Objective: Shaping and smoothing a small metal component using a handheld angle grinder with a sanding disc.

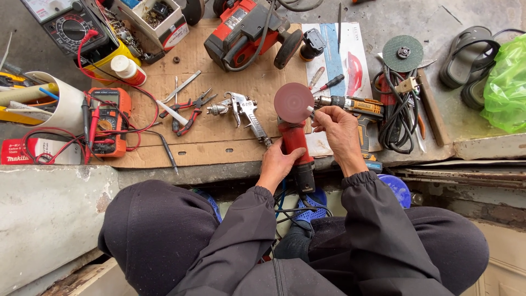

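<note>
My left hand [280, 163] grips the body of a red angle grinder [295, 140] that stands with its round reddish disc [293, 102] facing up. At the disc's right edge, my right hand [339, 131] pinches a small light-coloured part between its fingertips. A silver spray gun [244, 111] lies just left of the grinder on the cardboard sheet [219, 145].
Red pliers [190, 112], an orange multimeter [109, 121] with red leads, a white pipe [66, 101], a second red power tool [246, 30], a drill [350, 105], a loose grey grinding disc [402, 53], coiled black cable [397, 118], sandals [468, 57] and a green bag [507, 85] surround the hands.
</note>
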